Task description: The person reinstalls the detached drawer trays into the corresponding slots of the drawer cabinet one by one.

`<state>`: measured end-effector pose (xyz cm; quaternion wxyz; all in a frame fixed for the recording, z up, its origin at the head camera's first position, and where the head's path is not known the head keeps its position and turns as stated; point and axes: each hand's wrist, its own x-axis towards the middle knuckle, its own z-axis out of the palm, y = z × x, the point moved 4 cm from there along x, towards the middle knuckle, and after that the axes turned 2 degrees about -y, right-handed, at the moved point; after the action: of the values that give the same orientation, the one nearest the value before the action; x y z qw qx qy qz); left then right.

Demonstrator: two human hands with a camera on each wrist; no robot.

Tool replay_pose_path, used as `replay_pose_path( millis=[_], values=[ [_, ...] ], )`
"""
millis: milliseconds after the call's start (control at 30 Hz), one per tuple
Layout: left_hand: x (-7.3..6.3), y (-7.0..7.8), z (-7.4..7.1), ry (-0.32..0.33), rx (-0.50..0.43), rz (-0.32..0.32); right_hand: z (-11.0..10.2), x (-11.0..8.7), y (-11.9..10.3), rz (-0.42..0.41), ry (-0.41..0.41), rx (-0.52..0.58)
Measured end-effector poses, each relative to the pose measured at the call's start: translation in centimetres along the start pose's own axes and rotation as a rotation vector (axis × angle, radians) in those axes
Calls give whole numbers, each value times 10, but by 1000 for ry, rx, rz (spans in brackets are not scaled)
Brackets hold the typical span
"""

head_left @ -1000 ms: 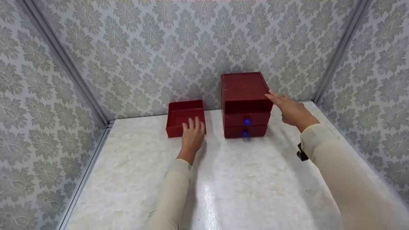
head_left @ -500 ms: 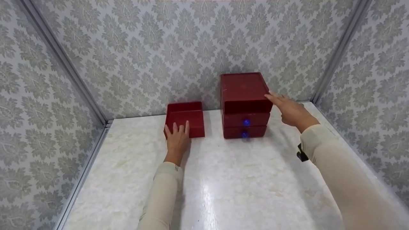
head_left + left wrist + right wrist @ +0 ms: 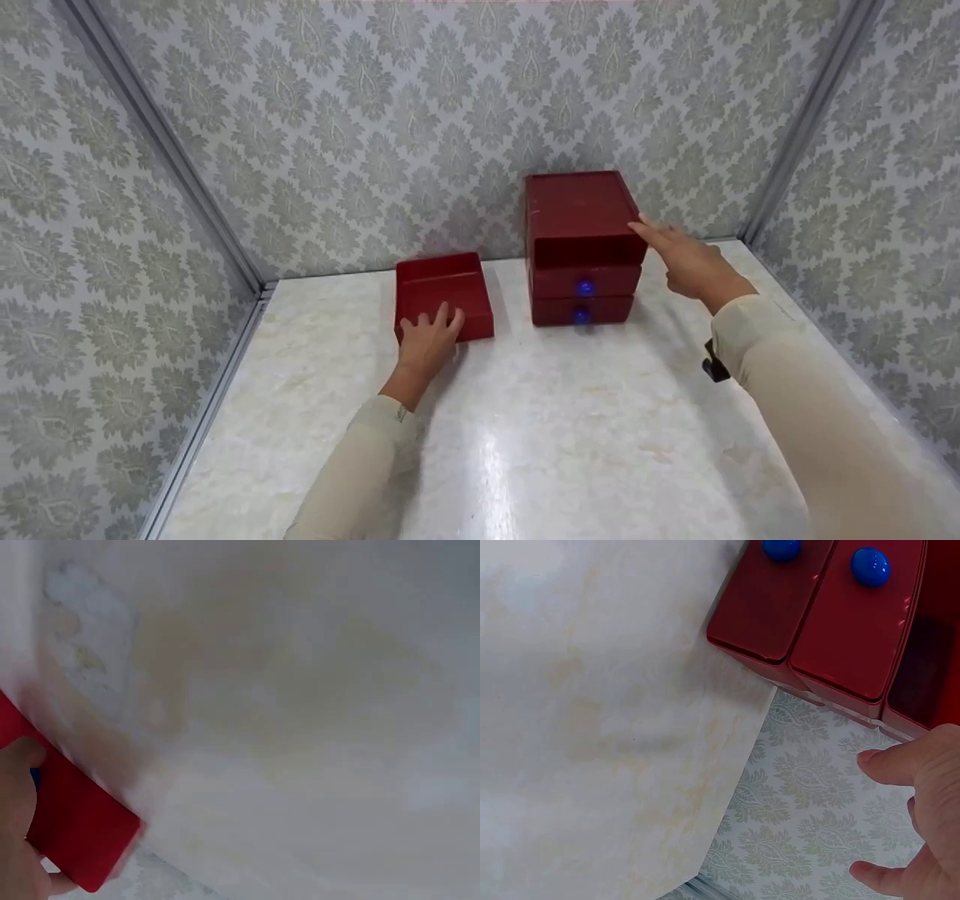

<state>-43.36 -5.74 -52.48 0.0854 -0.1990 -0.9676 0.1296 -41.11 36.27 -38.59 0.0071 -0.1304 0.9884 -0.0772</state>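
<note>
A loose red drawer [image 3: 444,281], with an open top and nothing visible inside, lies on the table left of the red drawer cabinet [image 3: 581,199]. My left hand [image 3: 427,346] grips its front wall, fingers over the rim. In the left wrist view the thumb lies on the drawer's front panel [image 3: 86,829], beside a blue knob [image 3: 35,778] that the hand mostly covers. The cabinet has a vacant top slot [image 3: 589,253] above two closed drawers with blue knobs. My right hand [image 3: 686,259] rests its extended fingers on the cabinet's upper right edge.
The pale marbled table [image 3: 570,427] spreads in front of both red pieces. A patterned wall [image 3: 450,112] stands close behind them, with side walls at left and right. Grey metal posts [image 3: 161,142] mark the corners.
My left hand moved left along the drawer's front and took hold of it. The drawer has come a little toward me and turned slightly. My right hand stays on the cabinet.
</note>
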Motion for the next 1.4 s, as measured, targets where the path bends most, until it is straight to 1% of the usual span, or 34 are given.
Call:
replay_pose_path(
  millis=[100,200,367,467,567,733,867,933,1167,1400],
  values=[
    [-16,10,-5,44,21,19,0,0,0,1,-5,8],
    [-37,22,-13,102,38,46,-1,0,0,-2,-8,13],
    [-74,39,-31,195,49,77,-4,-1,1,-4,-12,21],
    [-90,48,-43,232,48,86,-6,-2,2,8,-4,27],
    [-104,56,-54,233,41,89,-6,-3,4,15,3,35],
    [-125,74,-69,182,29,102,-5,-4,3,10,1,32],
    [-137,89,-81,148,23,124,-4,-4,4,18,-10,15],
    [-142,97,-88,145,14,135,-3,-4,3,25,-14,6],
    [-154,116,-108,122,13,158,-3,-3,0,34,-21,9],
    [-161,141,-131,145,37,207,-6,-2,-4,46,-41,4]
  ],
)
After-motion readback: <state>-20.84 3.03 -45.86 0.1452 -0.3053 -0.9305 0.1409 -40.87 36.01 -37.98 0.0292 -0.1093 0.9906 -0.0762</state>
